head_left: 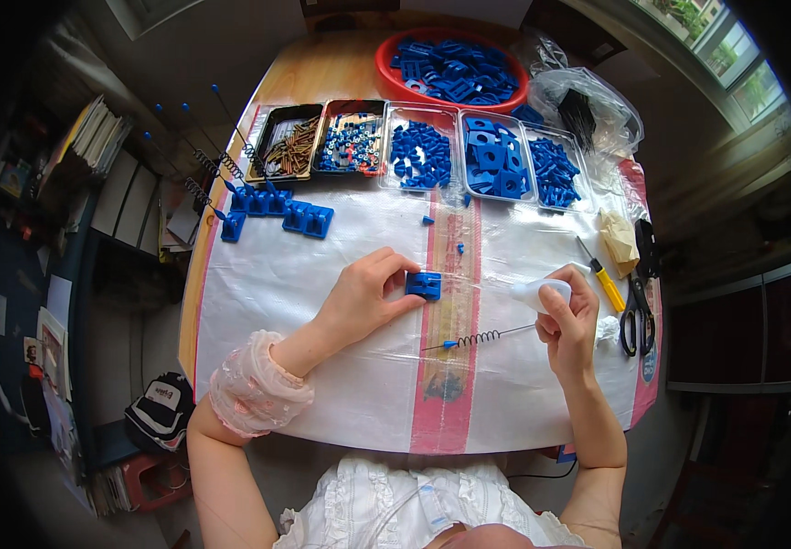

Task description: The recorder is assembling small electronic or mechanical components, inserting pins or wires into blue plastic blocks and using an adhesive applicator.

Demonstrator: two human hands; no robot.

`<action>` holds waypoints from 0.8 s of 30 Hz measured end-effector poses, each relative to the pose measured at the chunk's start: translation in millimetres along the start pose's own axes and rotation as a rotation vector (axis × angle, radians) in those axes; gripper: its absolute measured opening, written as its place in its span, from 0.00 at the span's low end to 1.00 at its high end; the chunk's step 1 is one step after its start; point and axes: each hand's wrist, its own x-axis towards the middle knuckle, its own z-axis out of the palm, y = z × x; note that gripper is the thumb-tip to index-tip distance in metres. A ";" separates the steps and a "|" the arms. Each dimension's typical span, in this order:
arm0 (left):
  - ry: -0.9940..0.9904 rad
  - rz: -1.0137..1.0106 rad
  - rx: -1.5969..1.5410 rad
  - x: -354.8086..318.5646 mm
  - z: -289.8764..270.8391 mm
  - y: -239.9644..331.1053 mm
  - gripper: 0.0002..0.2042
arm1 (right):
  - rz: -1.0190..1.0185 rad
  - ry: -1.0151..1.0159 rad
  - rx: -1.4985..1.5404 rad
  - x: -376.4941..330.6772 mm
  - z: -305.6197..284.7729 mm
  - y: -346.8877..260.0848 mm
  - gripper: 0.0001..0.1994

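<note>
My left hand (359, 300) pinches a small blue plastic block (424, 285) between thumb and fingers, on the white sheet covering the table. To its right, my right hand (569, 322) is closed around a translucent white squeeze bottle (540, 291), which is tilted with its narrower end toward the block. Between the hands and nearer to me lies a thin wire with a black coil spring (478, 338) and a blue piece on it. Two small blue pieces (460, 248) lie beyond the block.
Trays of brass-coloured screws (291, 146), small nuts (352, 146) and blue parts (419, 151) line the back, before a red basin (386, 78). Finished-looking blue blocks with springy wires (263, 201) stand left. A yellow-handled screwdriver (609, 288) and black scissors (636, 318) lie right.
</note>
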 end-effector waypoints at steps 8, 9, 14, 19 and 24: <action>-0.001 0.010 0.009 0.3 0.1 -1.6 0.16 | 0.005 0.005 -0.009 1.2 -0.7 2.8 0.09; -0.001 0.007 0.007 0.2 0.1 -1.6 0.16 | 0.007 0.006 -0.008 1.4 -0.8 2.6 0.09; -0.001 0.002 -0.002 -0.2 -0.2 -0.7 0.16 | 0.012 0.019 -0.014 2.0 -0.8 3.4 0.10; 0.003 0.005 -0.007 -0.2 -0.2 -0.9 0.16 | 0.011 0.013 -0.021 2.7 -0.6 3.9 0.10; 0.006 0.011 -0.007 -0.3 0.2 -1.6 0.16 | 0.013 0.011 -0.003 2.8 -0.7 4.7 0.10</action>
